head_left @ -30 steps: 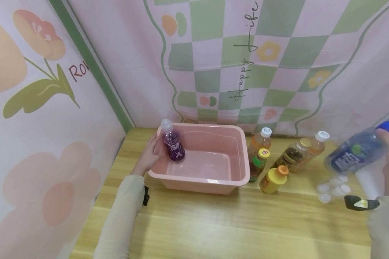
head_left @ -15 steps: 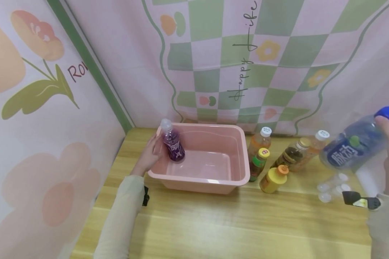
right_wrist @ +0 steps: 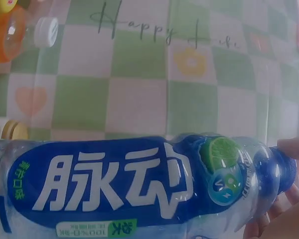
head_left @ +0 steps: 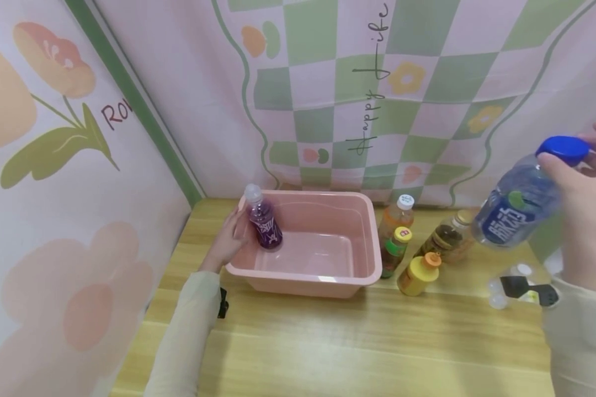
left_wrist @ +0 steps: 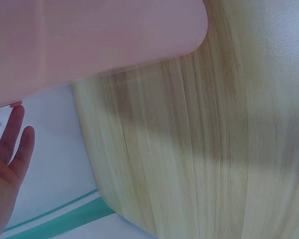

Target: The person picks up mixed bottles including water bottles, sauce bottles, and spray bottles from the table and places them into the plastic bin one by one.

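Note:
My right hand (head_left: 586, 215) grips a large clear sports-drink bottle by its blue cap. The bottle (head_left: 519, 204) has a blue label with a lime on it; it hangs tilted above the right side of the table, its base toward the basin. In the right wrist view, the same bottle (right_wrist: 114, 184) spans the lower half. My left hand (head_left: 228, 240) rests at the left rim of a pink plastic basin (head_left: 303, 278). In the left wrist view, two straight fingers (left_wrist: 12, 134) reach up to the basin's side. Inside the basin, a purple drink bottle (head_left: 265, 223) leans at the left end.
Right of the basin stand an orange drink bottle (head_left: 397, 218), a yellow-capped bottle (head_left: 393, 253), a yellow squeeze bottle (head_left: 418, 274) and a dark-drink bottle (head_left: 444, 237). Small clear white-capped bottles (head_left: 499, 298) lie partly behind my right wrist. A patterned curtain (head_left: 318, 88) hangs behind the table (head_left: 328, 347).
My right hand has raised the sports-drink bottle and brought it left; it now hides the bottle behind the dark-drink one. The left hand and basin hold their place.

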Demonstrator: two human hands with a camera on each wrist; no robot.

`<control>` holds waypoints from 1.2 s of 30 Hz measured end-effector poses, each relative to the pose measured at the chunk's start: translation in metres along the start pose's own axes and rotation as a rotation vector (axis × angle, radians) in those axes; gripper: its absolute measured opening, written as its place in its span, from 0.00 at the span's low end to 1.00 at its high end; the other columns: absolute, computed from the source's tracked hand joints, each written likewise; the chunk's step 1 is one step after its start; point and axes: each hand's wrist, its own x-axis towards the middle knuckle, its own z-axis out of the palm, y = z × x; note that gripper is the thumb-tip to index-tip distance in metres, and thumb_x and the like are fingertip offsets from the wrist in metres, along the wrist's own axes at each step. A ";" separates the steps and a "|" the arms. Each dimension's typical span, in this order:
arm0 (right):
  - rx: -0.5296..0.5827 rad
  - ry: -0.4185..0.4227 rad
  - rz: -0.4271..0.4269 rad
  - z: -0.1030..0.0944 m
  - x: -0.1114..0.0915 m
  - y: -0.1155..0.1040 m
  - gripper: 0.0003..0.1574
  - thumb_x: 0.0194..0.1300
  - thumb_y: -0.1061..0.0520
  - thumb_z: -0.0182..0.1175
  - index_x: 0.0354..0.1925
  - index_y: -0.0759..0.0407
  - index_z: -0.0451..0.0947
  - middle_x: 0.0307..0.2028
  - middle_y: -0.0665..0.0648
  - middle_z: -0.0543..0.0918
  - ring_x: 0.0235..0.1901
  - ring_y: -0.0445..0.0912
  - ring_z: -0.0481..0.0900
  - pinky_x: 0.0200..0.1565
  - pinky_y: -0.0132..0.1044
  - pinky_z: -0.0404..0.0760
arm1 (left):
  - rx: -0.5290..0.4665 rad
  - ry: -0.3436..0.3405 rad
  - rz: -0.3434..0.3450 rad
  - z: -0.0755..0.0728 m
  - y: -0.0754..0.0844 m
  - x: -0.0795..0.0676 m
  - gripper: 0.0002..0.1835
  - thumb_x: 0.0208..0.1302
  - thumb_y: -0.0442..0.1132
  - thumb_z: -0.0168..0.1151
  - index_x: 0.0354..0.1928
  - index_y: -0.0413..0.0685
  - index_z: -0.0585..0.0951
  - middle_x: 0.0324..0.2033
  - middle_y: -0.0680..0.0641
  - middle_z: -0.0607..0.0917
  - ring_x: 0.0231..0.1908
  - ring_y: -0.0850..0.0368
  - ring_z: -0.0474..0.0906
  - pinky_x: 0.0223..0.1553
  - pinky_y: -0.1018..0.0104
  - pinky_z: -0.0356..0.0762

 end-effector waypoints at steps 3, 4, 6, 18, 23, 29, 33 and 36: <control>-0.048 -0.038 -0.028 0.009 -0.006 -0.006 0.39 0.56 0.59 0.67 0.62 0.37 0.66 0.57 0.37 0.73 0.57 0.31 0.69 0.69 0.23 0.60 | -0.002 0.002 -0.003 0.001 -0.001 0.000 0.44 0.57 0.29 0.57 0.75 0.52 0.52 0.77 0.46 0.42 0.74 0.38 0.44 0.72 0.37 0.47; -0.031 -0.052 -0.042 0.012 -0.007 -0.007 0.38 0.57 0.61 0.66 0.62 0.39 0.66 0.55 0.38 0.73 0.56 0.32 0.69 0.66 0.21 0.62 | -0.001 0.004 -0.002 0.001 -0.001 0.000 0.43 0.57 0.29 0.58 0.75 0.52 0.52 0.77 0.46 0.43 0.74 0.38 0.44 0.72 0.37 0.47; 0.020 -0.080 -0.062 0.018 -0.009 -0.008 0.38 0.57 0.63 0.65 0.62 0.41 0.66 0.53 0.39 0.73 0.54 0.32 0.69 0.59 0.17 0.67 | 0.001 0.004 -0.003 0.001 -0.001 0.000 0.43 0.58 0.29 0.58 0.75 0.53 0.52 0.77 0.47 0.43 0.74 0.39 0.44 0.72 0.37 0.47; 0.356 -0.236 -0.074 0.050 -0.019 -0.010 0.37 0.47 0.72 0.70 0.55 0.53 0.73 0.46 0.48 0.77 0.46 0.39 0.74 0.42 0.16 0.75 | 0.007 -0.008 -0.022 0.001 0.001 0.000 0.44 0.58 0.29 0.57 0.75 0.55 0.51 0.77 0.47 0.42 0.75 0.39 0.42 0.72 0.36 0.46; 0.271 -0.313 -0.079 0.066 -0.029 -0.011 0.37 0.50 0.69 0.69 0.58 0.50 0.72 0.48 0.46 0.77 0.48 0.38 0.73 0.45 0.17 0.73 | -0.003 -0.010 -0.021 0.001 0.000 0.000 0.44 0.58 0.28 0.57 0.75 0.53 0.52 0.77 0.47 0.42 0.75 0.39 0.42 0.72 0.36 0.46; 0.158 -0.381 -0.103 0.090 -0.041 -0.008 0.35 0.55 0.66 0.67 0.59 0.46 0.71 0.49 0.44 0.74 0.49 0.37 0.71 0.47 0.22 0.69 | -0.022 -0.010 -0.021 0.001 0.000 0.000 0.44 0.57 0.28 0.57 0.75 0.52 0.51 0.77 0.46 0.42 0.75 0.39 0.42 0.72 0.37 0.46; 0.057 -0.416 -0.143 0.107 -0.048 -0.004 0.33 0.57 0.63 0.65 0.60 0.45 0.70 0.50 0.43 0.73 0.50 0.38 0.71 0.50 0.26 0.69 | -0.015 -0.008 -0.024 0.001 0.001 0.000 0.44 0.58 0.28 0.57 0.75 0.52 0.51 0.77 0.47 0.42 0.75 0.39 0.43 0.72 0.37 0.46; -0.010 -0.451 -0.171 0.120 -0.054 0.000 0.34 0.59 0.61 0.65 0.61 0.45 0.68 0.52 0.44 0.74 0.51 0.39 0.71 0.52 0.29 0.69 | -0.010 -0.005 -0.020 0.001 0.000 0.000 0.43 0.58 0.28 0.56 0.75 0.51 0.51 0.77 0.46 0.42 0.75 0.39 0.43 0.72 0.37 0.46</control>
